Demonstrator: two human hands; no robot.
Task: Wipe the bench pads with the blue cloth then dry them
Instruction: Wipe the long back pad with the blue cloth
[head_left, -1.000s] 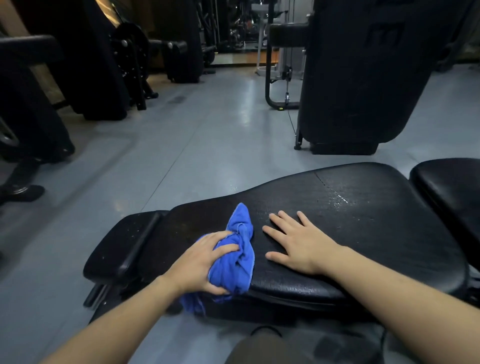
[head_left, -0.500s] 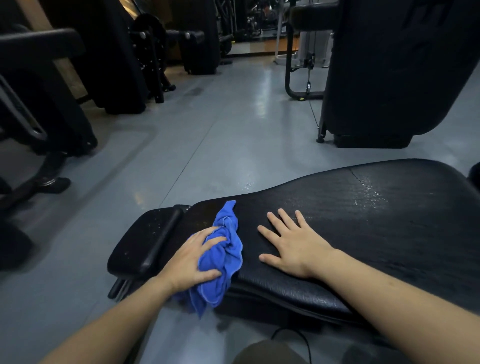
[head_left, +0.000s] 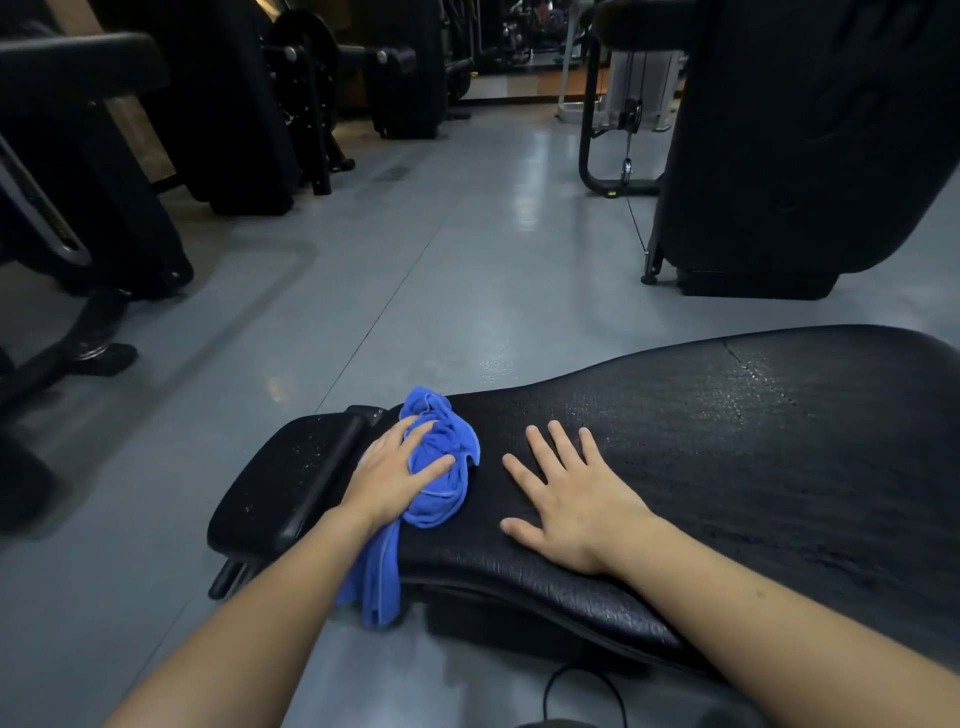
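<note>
A long black bench pad (head_left: 727, 467) with a cracked, damp-looking surface fills the lower right. A small black end pad (head_left: 291, 478) speckled with droplets adjoins its left end. My left hand (head_left: 389, 478) holds the bunched blue cloth (head_left: 447, 441) on the narrow left end of the long pad, with thumb and forefinger around the bunch. One tail of the cloth hangs over the pad's near edge. My right hand (head_left: 566, 499) lies flat on the pad just right of the cloth, fingers spread.
Grey gym floor (head_left: 467, 260) stretches beyond the bench. A large black machine (head_left: 805, 145) stands at the back right, with more dark machines and a foot (head_left: 104, 358) at the left. A thin black cable (head_left: 582, 686) loops on the floor below the pad.
My left hand has slid the cloth away from me along the pad's left end, from the near edge toward the far edge. My right hand has stayed flat in place. The view shifted right.
</note>
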